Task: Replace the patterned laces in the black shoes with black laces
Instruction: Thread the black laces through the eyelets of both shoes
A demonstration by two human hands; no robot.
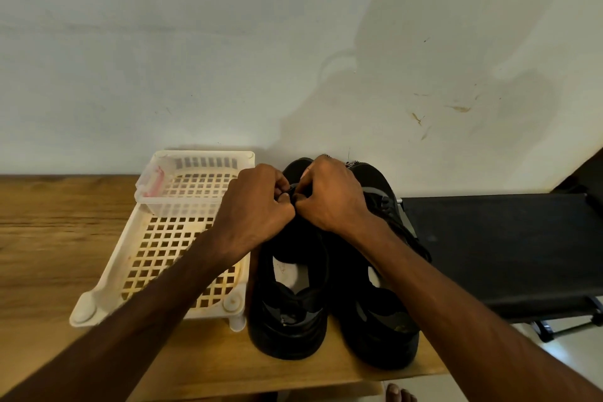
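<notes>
Two black shoes stand side by side on the wooden table, toes toward the wall: the left shoe and the right shoe. My left hand and my right hand meet over the front of the left shoe, fingers curled, pinching a dark lace between them. A bit of patterned black-and-white lace peeks out at the toe of the right shoe. Black laces lie threaded across the right shoe. My hands hide the left shoe's eyelets.
A cream plastic perforated tray sits left of the shoes, with a small clear container at its far end. A black bench-like surface stands to the right. The wall is close behind. The table edge is near me.
</notes>
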